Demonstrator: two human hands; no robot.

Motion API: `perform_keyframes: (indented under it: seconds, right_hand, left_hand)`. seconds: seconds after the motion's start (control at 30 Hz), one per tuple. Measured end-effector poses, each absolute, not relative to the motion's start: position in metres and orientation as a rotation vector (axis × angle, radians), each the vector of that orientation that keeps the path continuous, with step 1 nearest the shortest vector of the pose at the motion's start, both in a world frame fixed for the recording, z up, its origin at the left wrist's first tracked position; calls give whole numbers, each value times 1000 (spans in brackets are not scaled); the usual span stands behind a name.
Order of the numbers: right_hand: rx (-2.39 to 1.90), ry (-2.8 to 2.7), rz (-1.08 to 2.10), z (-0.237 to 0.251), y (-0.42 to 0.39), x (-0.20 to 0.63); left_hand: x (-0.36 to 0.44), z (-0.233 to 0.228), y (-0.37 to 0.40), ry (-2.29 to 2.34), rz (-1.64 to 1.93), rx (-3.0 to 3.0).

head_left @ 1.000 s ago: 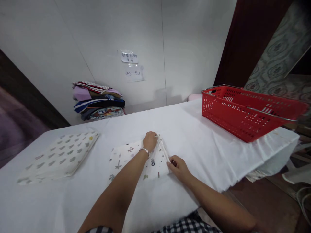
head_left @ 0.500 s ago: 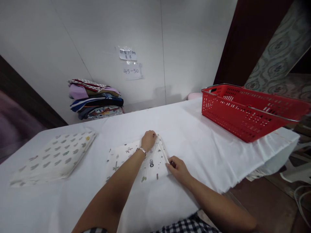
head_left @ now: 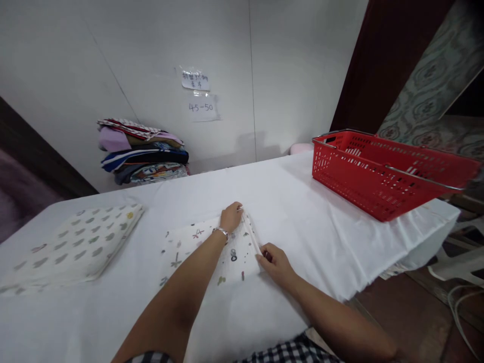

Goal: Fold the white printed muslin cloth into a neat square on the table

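A folded white cloth (head_left: 242,259) with small printed figures lies flat on the white-covered table (head_left: 280,196). At the far end of its right-hand folded edge, my left hand (head_left: 231,217) pinches the fabric, the arm reaching across the cloth and hiding part of it. The near end of that same edge is between the thumb and curled fingers of my right hand (head_left: 274,260). Layers show as creases along the edge between both hands. To the left lies another folded white cloth (head_left: 85,239) with grey-green spots, apart from my hands.
A red plastic basket (head_left: 351,181) with metal handles stands at the table's right. Behind the table's far left edge is a stack of folded fabrics (head_left: 145,154). Paper signs (head_left: 201,108) are taped to the wall. White chair parts (head_left: 456,252) show at lower right.
The view has shifted slightly, so the spotted cloth and fabric stack sit a little further left. Both hands keep their hold on the cloth's edge, with hardly any movement.
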State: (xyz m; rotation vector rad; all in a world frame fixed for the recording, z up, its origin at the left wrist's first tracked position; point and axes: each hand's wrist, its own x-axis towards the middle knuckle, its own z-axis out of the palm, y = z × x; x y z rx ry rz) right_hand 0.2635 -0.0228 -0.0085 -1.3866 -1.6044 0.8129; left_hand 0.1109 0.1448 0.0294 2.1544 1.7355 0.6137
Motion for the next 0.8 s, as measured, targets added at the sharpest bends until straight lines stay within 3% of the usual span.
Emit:
perform_keyframes:
  seconds: [0.33,0.6,0.8]
  right_hand:
    - [-1283,-1609,796,-19,-21,264]
    - [-1278,-1645,743,-23,-19,264]
    - [-1303,-1673,698,-21,-23,267]
  left_hand:
    - [100,37,120,1542,740,2436]
    - [88,23,77,1477,323,2612]
    - [79,31,73,1440,341,2545]
